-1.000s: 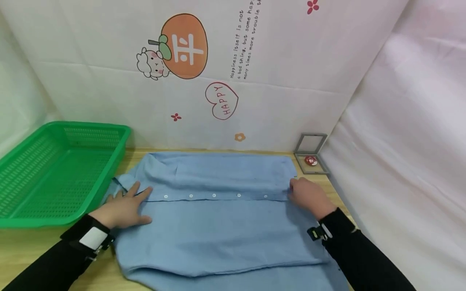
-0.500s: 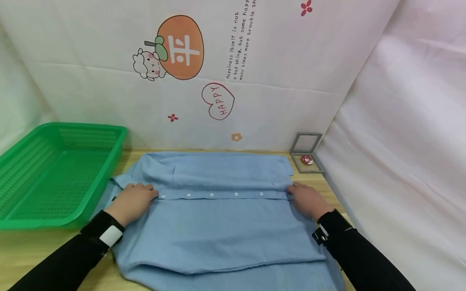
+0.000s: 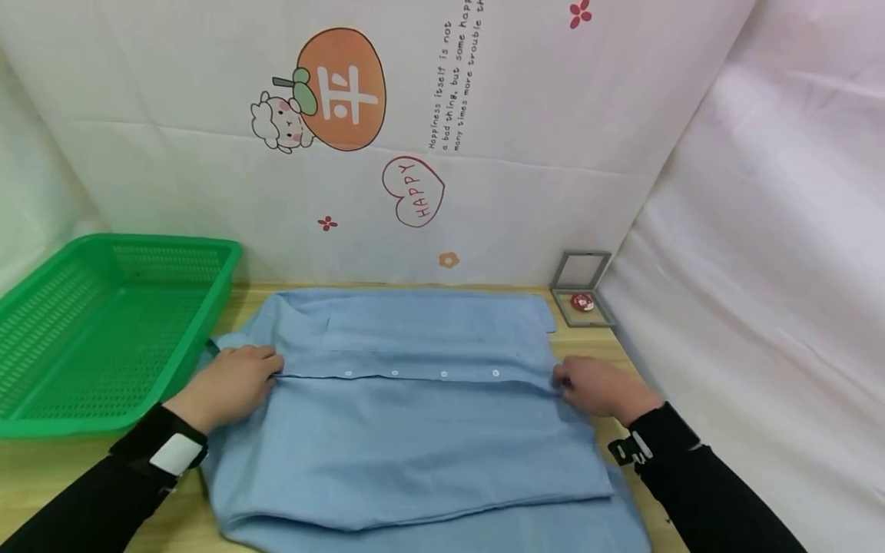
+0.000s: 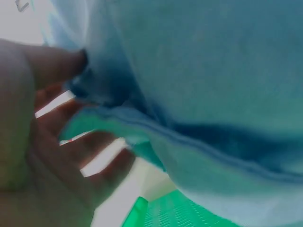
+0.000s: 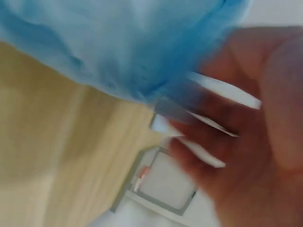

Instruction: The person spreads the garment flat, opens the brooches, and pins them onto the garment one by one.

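Observation:
A light blue button-up shirt [image 3: 422, 453] lies spread over the table, its row of small white buttons running across the middle. At the left end of the button strip, my left hand [image 3: 231, 388] pinches the fabric; in the left wrist view the thumb [image 4: 59, 64] presses the cloth against the fingers. My right hand [image 3: 601, 386] pinches the strip's other end. The right wrist view shows blue cloth [image 5: 128, 52] gathered at the fingers, blurred. Between the hands the strip is drawn nearly straight, slightly raised at the right.
A green plastic basket [image 3: 231, 265] stands at the left, close to the shirt. At the back right sits a small grey-framed clear case [image 3: 581, 288] with a red round item [image 3: 582, 302] inside. A printed white cloth [image 3: 539, 115] hangs behind the wooden table [image 3: 41, 484].
My left hand went from lying spread on the shirt to pinching its button strip, then shifted left. My right hand moved slightly right and down, pulling the strip's end along.

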Demonstrator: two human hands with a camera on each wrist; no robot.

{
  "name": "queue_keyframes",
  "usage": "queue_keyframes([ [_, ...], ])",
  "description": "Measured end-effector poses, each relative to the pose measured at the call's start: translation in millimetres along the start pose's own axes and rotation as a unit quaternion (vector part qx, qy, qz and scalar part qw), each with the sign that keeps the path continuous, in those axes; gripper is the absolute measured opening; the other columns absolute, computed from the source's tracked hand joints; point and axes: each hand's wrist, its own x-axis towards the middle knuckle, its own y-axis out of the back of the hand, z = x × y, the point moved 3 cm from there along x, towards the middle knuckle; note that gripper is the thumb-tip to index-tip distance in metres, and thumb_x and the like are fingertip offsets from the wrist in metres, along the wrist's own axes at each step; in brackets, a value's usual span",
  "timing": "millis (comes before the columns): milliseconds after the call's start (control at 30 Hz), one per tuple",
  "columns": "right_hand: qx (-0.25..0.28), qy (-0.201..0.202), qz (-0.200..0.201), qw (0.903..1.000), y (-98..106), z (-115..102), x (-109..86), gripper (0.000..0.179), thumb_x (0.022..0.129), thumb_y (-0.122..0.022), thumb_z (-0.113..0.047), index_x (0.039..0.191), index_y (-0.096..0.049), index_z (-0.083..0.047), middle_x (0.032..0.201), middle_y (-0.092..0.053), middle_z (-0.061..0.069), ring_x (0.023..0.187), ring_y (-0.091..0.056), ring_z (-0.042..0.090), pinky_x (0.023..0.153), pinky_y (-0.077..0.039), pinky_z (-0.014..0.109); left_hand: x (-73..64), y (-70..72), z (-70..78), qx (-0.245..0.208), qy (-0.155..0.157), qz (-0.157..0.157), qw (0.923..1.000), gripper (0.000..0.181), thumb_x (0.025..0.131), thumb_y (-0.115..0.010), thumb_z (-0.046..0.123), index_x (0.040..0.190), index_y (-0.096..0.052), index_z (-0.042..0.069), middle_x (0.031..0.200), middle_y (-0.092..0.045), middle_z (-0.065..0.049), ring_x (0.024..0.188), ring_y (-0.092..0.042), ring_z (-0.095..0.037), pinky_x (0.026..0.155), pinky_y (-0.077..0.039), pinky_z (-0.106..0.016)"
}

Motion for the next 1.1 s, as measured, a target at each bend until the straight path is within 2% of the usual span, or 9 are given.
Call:
queue_keyframes([
  [100, 0.018, -0.031, -0.03, 0.9989, -4, -2, -8.4, 0.02, 0.091, -0.063, -0.006, 0.111, -0.069, -0.007, 0.106, -0.063, 0.006, 0.094, -0.061, 0.022, 0.077, -0.051, 0.041, -3.5, -6.5, -1.9, -0.008, 0.01, -0.042, 0.999, 0.02, 0.086, -0.076, 0.01, 0.104, -0.069, 0.005, 0.1, -0.064, -0.011, 0.092, -0.064, -0.036, 0.075, -0.05, -0.056],
  [233, 0.051, -0.128, -0.052, 0.9891, -3, -5, -32.0, 0.014, 0.092, -0.059, -0.007, 0.104, -0.065, -0.002, 0.091, -0.063, 0.009, 0.078, -0.059, 0.024, 0.067, -0.049, 0.041, -8.5, -12.9, -1.0, -0.003, 0.023, -0.056, 0.9982, 0.035, 0.086, -0.078, 0.015, 0.117, -0.068, 0.002, 0.118, -0.062, -0.02, 0.109, -0.059, -0.043, 0.086, -0.045, -0.062],
  [300, 0.08, -0.173, -0.092, 0.9774, -4, -8, -46.4, 0.007, 0.092, -0.063, -0.012, 0.095, -0.062, -0.005, 0.079, -0.058, 0.006, 0.068, -0.053, 0.021, 0.06, -0.044, 0.038, -12.0, -11.1, 2.2, 0.007, 0.032, -0.045, 0.9985, 0.039, 0.086, -0.078, 0.018, 0.121, -0.068, 0.002, 0.124, -0.059, -0.023, 0.114, -0.055, -0.045, 0.09, -0.042, -0.066],
  [400, 0.109, -0.203, -0.168, 0.9583, -6, -17, -66.0, 0.024, 0.088, -0.075, -0.023, 0.085, -0.058, -0.008, 0.072, -0.051, 0.004, 0.063, -0.048, 0.02, 0.058, -0.04, 0.036, -22.0, -4.9, 10.9, 0.019, 0.053, -0.042, 0.9975, 0.047, 0.086, -0.079, 0.026, 0.126, -0.066, 0.005, 0.132, -0.054, -0.026, 0.12, -0.048, -0.052, 0.092, -0.037, -0.07],
  [567, 0.127, -0.23, -0.244, 0.9333, -17, -27, -88.0, 0.043, 0.079, -0.084, -0.038, 0.066, -0.054, -0.011, 0.059, -0.045, 0.003, 0.054, -0.041, 0.017, 0.055, -0.036, 0.033, -48.3, 0.2, 29.4, 0.006, 0.082, -0.084, 0.993, 0.07, 0.084, -0.078, 0.047, 0.139, -0.058, 0.008, 0.14, -0.046, -0.029, 0.118, -0.044, -0.061, 0.087, -0.037, -0.074],
  [667, 0.131, -0.237, -0.248, 0.93, -24, -27, -92.9, 0.042, 0.077, -0.086, -0.04, 0.065, -0.057, -0.011, 0.058, -0.048, 0.002, 0.053, -0.043, 0.017, 0.055, -0.038, 0.033, -61.2, -2.3, 32.0, -0.028, 0.088, -0.101, 0.9906, 0.085, 0.081, -0.075, 0.057, 0.147, -0.05, 0.01, 0.148, -0.036, -0.031, 0.118, -0.042, -0.065, 0.085, -0.037, -0.075],
  [767, 0.131, -0.232, -0.236, 0.9345, -28, -21, -94.4, 0.04, 0.075, -0.086, -0.04, 0.068, -0.062, -0.009, 0.058, -0.052, 0.003, 0.053, -0.046, 0.017, 0.055, -0.039, 0.033, -68.8, -4.8, 28.7, -0.059, 0.081, -0.077, 0.992, 0.092, 0.082, -0.074, 0.059, 0.151, -0.043, 0.006, 0.153, -0.027, -0.032, 0.12, -0.043, -0.063, 0.087, -0.039, -0.073],
  [933, 0.12, -0.241, -0.223, 0.937, -28, -7, -98.2, 0.04, 0.078, -0.085, -0.037, 0.074, -0.058, -0.007, 0.063, -0.054, 0.005, 0.057, -0.049, 0.019, 0.056, -0.041, 0.033, -80.5, -5.4, 19.1, -0.049, 0.105, -0.026, 0.9929, 0.08, 0.094, -0.066, 0.049, 0.142, -0.044, -0.011, 0.141, -0.039, -0.039, 0.121, -0.045, -0.058, 0.094, -0.039, -0.068],
  [1100, 0.103, -0.243, -0.238, 0.9349, -25, 3, -101.1, 0.038, 0.083, -0.082, -0.034, 0.077, -0.056, -0.007, 0.063, -0.053, 0.005, 0.055, -0.049, 0.018, 0.057, -0.041, 0.033, -93.6, -11.5, 11.3, -0.049, 0.142, -0.068, 0.9863, 0.063, 0.099, -0.062, 0.039, 0.134, -0.053, -0.012, 0.131, -0.047, -0.041, 0.119, -0.046, -0.059, 0.095, -0.037, -0.068],
])
